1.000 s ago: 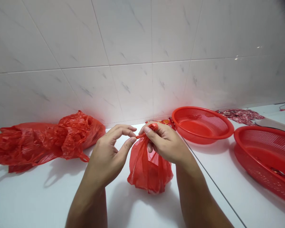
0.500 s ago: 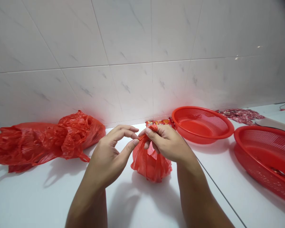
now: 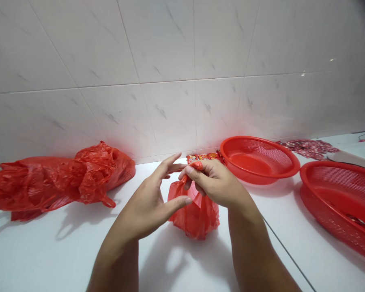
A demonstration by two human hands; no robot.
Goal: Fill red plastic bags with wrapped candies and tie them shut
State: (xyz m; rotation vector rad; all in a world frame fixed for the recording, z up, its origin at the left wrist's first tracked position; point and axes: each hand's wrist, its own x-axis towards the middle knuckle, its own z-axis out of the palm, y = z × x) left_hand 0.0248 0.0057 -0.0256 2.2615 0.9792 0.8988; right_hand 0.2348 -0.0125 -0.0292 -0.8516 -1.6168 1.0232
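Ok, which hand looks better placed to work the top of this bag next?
Probably the right: the right hand already pinches the gathered neck of the red plastic bag, while the left hand is open, with its fingers spread, and holds nothing.

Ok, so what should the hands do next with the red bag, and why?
I'd guess the left hand should close on the gathered top of the red plastic bag. The right hand is pinching that top alone, while the left hand is open right beside it, with its fingers spread, so it looks ready to help.
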